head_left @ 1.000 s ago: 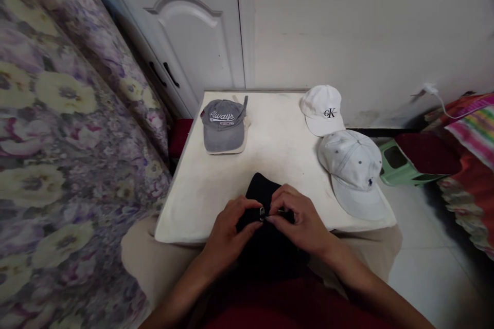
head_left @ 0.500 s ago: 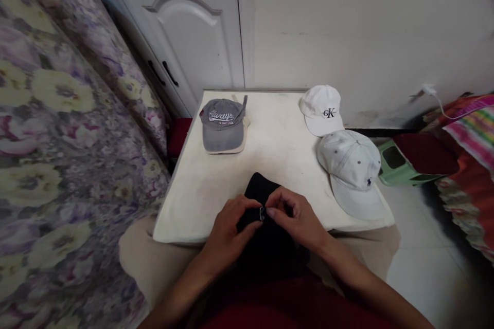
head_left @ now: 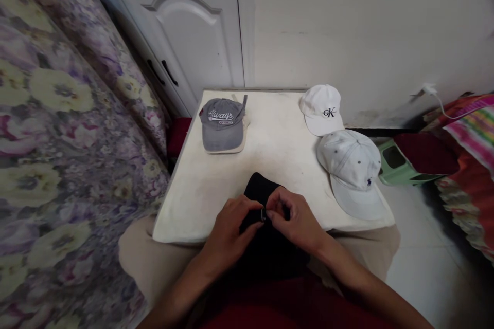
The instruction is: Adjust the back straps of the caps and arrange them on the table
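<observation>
black cap is lying at the near edge of the table, between the two hands and reaching back over the lap; its rounded end is pointing away from the person and slightly left, the long axis running from the lap toward the far edge. its near part is merging into shadow, so i cannot tell brim from crown. the left hand is holding a small metal buckle on it, thumb and forefinger parted just by the buckle's height. the right hand is pinching at the buckle's right side, fingertips nearly together on a dark bit of the cap, too small to make out. on the pale tabletop, a grey cap is resting over a beige one at far left, its brim facing the person; a white cap and a denim cap are sitting at the right. a floral curtain is hanging at left, a white cabinet and wall are standing behind, and a green stool is standing at right.
</observation>
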Action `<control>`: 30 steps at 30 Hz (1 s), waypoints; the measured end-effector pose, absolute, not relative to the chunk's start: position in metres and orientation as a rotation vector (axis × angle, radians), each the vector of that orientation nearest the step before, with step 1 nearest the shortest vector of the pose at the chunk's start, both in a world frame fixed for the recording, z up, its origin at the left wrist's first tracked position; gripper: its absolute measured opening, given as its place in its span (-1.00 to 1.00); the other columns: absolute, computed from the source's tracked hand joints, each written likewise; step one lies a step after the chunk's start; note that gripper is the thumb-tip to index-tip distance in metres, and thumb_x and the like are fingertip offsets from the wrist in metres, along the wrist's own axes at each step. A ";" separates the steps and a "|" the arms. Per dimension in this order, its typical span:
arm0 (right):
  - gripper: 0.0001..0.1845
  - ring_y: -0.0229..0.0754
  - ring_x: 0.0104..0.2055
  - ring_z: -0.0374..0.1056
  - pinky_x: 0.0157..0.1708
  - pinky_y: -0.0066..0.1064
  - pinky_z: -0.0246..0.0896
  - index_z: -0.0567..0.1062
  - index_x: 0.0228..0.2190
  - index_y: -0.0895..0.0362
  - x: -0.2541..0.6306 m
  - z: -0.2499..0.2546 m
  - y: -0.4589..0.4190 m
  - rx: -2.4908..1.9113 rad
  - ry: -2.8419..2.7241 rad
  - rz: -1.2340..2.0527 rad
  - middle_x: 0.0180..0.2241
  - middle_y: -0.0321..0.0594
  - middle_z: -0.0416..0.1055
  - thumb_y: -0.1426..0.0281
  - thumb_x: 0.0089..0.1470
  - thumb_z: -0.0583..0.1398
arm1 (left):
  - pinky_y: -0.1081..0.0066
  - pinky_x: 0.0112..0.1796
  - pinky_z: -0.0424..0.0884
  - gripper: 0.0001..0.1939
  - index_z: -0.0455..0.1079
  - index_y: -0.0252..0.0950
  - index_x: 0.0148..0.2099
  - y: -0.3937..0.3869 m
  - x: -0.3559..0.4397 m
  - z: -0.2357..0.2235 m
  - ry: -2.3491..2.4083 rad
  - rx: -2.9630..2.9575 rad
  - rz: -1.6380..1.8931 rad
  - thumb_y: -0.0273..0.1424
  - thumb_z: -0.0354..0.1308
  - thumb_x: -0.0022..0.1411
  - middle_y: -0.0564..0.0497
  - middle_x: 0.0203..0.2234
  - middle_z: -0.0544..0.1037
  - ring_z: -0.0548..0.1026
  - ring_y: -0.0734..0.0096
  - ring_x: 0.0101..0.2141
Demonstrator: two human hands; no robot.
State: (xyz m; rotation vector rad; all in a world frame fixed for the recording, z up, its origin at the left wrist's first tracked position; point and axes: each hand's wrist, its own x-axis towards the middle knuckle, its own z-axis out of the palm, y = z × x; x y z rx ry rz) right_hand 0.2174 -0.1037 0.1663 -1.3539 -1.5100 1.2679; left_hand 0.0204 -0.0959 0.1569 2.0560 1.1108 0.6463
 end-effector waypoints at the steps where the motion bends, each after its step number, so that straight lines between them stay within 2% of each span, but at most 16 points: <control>1: -0.89 -0.30 -0.54 0.14 -0.53 -0.44 0.00 0.39 -0.45 0.09 0.219 0.166 -0.103 -1.346 -1.522 1.297 -0.60 -0.42 0.23 0.54 -0.04 0.20 | 0.24 -0.15 0.33 -0.79 0.38 -0.15 0.00 -0.095 0.020 0.156 1.100 2.068 0.640 -0.33 0.16 0.32 0.00 -0.19 0.52 0.41 0.22 -0.18; 7: -0.93 -0.27 -0.43 0.24 -0.42 -0.41 0.10 0.48 -0.41 0.10 0.227 0.166 -0.100 -1.263 -1.613 1.324 -0.48 -0.35 0.34 0.50 0.06 0.21 | 0.25 -0.13 0.32 -0.78 0.38 -0.15 0.01 -0.093 0.019 0.154 1.068 2.055 0.641 -0.35 0.15 0.32 0.01 -0.19 0.51 0.41 0.24 -0.16; 10: -0.90 -0.21 -0.24 0.33 -0.20 -0.34 0.20 0.52 -0.38 0.09 0.229 0.164 -0.101 -1.166 -1.623 1.223 -0.29 -0.25 0.38 0.51 0.07 0.22 | 0.25 -0.11 0.32 -0.78 0.39 -0.15 0.00 -0.094 0.017 0.156 1.082 1.991 0.656 -0.35 0.17 0.31 0.03 -0.18 0.51 0.41 0.24 -0.14; 13: -0.94 -0.12 0.01 0.32 0.02 -0.26 0.14 0.53 -0.36 0.09 0.232 0.160 -0.101 -1.127 -1.529 1.298 -0.08 -0.18 0.39 0.48 0.06 0.26 | 0.26 -0.10 0.31 -0.79 0.40 -0.15 -0.01 -0.095 0.016 0.158 1.095 1.935 0.667 -0.35 0.19 0.30 0.03 -0.18 0.50 0.41 0.25 -0.13; 15: -0.93 -0.13 -0.02 0.35 -0.03 -0.28 0.17 0.51 -0.34 0.09 0.234 0.156 -0.100 -1.099 -1.415 1.481 -0.06 -0.18 0.42 0.44 0.05 0.29 | 0.26 -0.10 0.31 -0.79 0.40 -0.14 -0.01 -0.095 0.016 0.159 1.085 1.921 0.670 -0.35 0.19 0.30 0.04 -0.18 0.49 0.41 0.25 -0.13; 18: -0.86 -0.25 -0.29 0.35 -0.27 -0.40 0.18 0.47 -0.35 0.11 0.234 0.151 -0.098 -1.042 -1.255 1.726 -0.28 -0.27 0.46 0.36 0.04 0.33 | 0.26 -0.10 0.30 -0.79 0.39 -0.14 0.00 -0.095 0.016 0.159 1.056 1.921 0.671 -0.34 0.18 0.32 0.04 -0.19 0.48 0.41 0.26 -0.14; 21: -0.81 -0.32 -0.43 0.23 -0.40 -0.46 0.07 0.46 -0.38 0.14 0.233 0.148 -0.096 -1.032 -1.225 1.792 -0.44 -0.36 0.39 0.32 0.03 0.34 | 0.26 -0.11 0.30 -0.78 0.38 -0.14 0.01 -0.094 0.016 0.158 1.040 1.929 0.663 -0.33 0.17 0.33 0.04 -0.19 0.48 0.41 0.27 -0.15; 30: -0.89 -0.32 -0.44 0.19 -0.45 -0.47 0.02 0.44 -0.37 0.15 0.229 0.149 -0.093 -1.112 -1.349 1.713 -0.47 -0.38 0.33 0.40 0.07 0.28 | 0.25 -0.09 0.30 -0.76 0.38 -0.15 0.02 -0.093 0.015 0.158 1.027 1.979 0.636 -0.39 0.20 0.29 0.02 -0.16 0.49 0.41 0.24 -0.12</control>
